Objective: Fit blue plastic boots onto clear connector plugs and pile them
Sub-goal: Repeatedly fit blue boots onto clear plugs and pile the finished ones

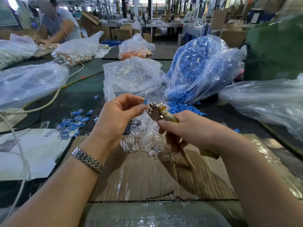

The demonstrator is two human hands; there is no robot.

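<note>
Left hand (pixel 118 117) pinches a blue boot (pixel 145 101); right hand (pixel 185 126) grips pliers (pixel 157 110). Loose clear plugs (pixel 139 145) below, blue-boot bag (pixel 196 66) at one o'clock.

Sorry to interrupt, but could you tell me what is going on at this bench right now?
A person is fitting boots onto plugs. The left hand pinches a blue boot at its fingertips, right against the metal head of a hand tool that the right hand grips by its taped handle. Loose clear plugs lie on the cardboard below, a pile of finished pieces sits to the left, and loose blue boots spill from a bag behind.
</note>
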